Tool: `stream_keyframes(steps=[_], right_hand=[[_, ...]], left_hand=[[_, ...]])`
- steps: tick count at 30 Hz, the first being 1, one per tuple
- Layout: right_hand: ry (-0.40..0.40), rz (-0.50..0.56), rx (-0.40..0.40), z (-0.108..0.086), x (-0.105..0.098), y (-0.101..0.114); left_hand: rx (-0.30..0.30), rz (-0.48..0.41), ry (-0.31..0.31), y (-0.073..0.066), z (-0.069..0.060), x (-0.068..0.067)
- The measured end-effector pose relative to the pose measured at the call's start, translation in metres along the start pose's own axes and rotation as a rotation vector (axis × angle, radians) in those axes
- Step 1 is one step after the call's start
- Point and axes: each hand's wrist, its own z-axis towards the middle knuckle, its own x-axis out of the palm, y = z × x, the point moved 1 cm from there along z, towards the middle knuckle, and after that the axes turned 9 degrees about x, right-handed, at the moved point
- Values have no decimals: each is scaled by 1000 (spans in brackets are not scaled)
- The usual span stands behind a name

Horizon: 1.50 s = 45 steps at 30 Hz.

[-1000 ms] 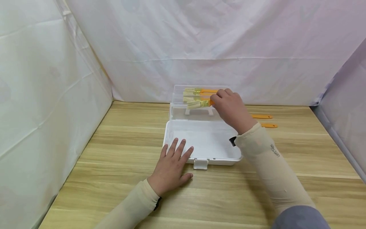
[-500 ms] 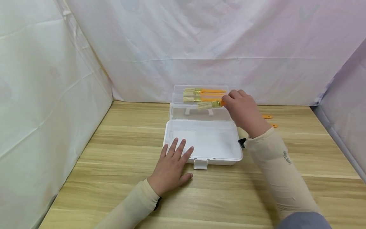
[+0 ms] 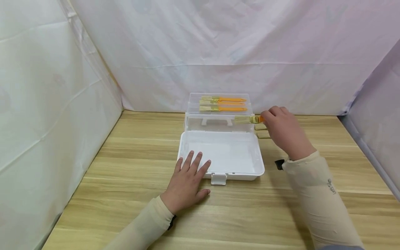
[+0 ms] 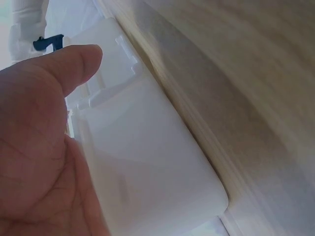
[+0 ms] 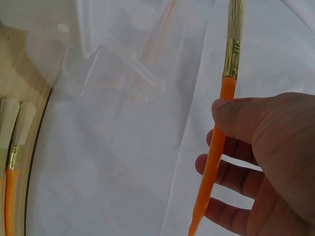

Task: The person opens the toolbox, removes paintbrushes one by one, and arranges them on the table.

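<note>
A white box (image 3: 231, 158) stands with its clear lid raised at the back. Several orange-handled brushes lie in the lid's tray, the front one (image 3: 232, 109) among them. My left hand (image 3: 185, 182) rests with spread fingers over the box's front-left rim; in the left wrist view its thumb lies beside the box's front wall (image 4: 142, 152). Right of the lid, my right hand (image 3: 285, 130) pinches a brush (image 3: 254, 119) by its handle, bristles toward the left. The right wrist view shows thumb and fingers of the right hand (image 5: 266, 142) along the orange handle (image 5: 211, 162).
Two more brushes lie on the wooden table right of the box, bristle ends (image 3: 263, 134) showing, handles hidden behind the right hand. White cloth (image 3: 218, 45) hangs behind the table and along both sides. The box's front latch (image 3: 218, 179) hangs down.
My right hand has moved right and slightly down with the brush, away from the lid's tray. The bristle ends of the table brushes now show. The left hand has stayed where it was.
</note>
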Motion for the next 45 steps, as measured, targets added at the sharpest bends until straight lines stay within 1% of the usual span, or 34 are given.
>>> stream_keyframes(steps=[7, 14, 17, 20, 22, 25, 31, 38, 45], right_hand=[[42, -53, 60, -23, 6, -28], [81, -97, 144, -50, 11, -64], [125, -104, 189, -59, 15, -78], [206, -109, 217, -65, 23, -87], [255, -112, 219, -66, 30, -92], [308, -107, 200, -68, 39, -97], [353, -91, 162, -67, 53, -98], [472, -116, 168, -64, 62, -93], [494, -125, 173, -62, 66, -91]], left_hand=[[-1, 1, 2, 0, 0, 0], [-1, 6, 9, 0, 1, -1], [-2, 3, 12, 0, 1, -1], [-3, 3, 15, 0, 1, -1], [-2, 4, 14, 0, 0, -1], [1, 7, 11, 0, 0, 0], [3, 14, 6, 1, 1, 1], [1, 10, 4, 1, 1, 1], [3, 2, 2, 0, 1, 0]])
